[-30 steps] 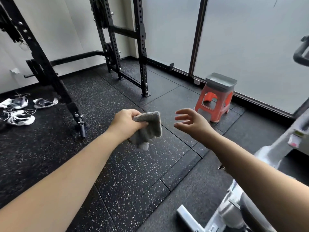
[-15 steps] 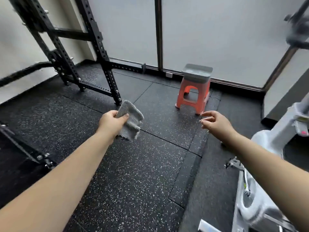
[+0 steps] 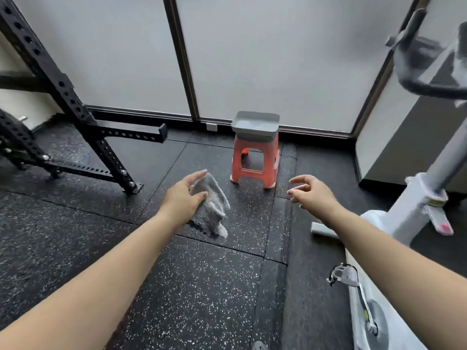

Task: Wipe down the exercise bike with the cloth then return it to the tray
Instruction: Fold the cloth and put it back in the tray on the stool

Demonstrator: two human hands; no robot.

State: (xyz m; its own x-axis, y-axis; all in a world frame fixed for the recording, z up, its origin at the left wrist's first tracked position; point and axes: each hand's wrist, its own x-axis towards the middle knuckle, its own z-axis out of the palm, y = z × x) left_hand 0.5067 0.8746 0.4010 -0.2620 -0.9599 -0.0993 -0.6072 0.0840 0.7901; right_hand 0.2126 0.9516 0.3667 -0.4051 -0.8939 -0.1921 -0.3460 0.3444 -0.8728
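Observation:
My left hand (image 3: pixel 185 198) holds a grey fluffy cloth (image 3: pixel 211 210) out in front of me, above the floor; the cloth hangs crumpled to the right of the fingers. My right hand (image 3: pixel 312 192) is held out beside it, empty, fingers spread and curled. A grey tray (image 3: pixel 255 124) rests on an orange plastic stool (image 3: pixel 255 160) straight ahead by the wall, beyond both hands. The white exercise bike (image 3: pixel 404 218) stands at the right edge, with its dark handlebar (image 3: pixel 424 72) up high and its pedal (image 3: pixel 343 275) low.
A black perforated power rack (image 3: pixel 75 117) fills the left side, its foot reaching toward the middle of the floor. The floor is black speckled rubber tiling (image 3: pixel 214 286). Frosted panels with dark frames (image 3: pixel 182 59) close off the back.
The view has swung right, bringing the stool and tray to the centre and closer. My left hand with the cloth has moved toward the stool; my right hand stays empty.

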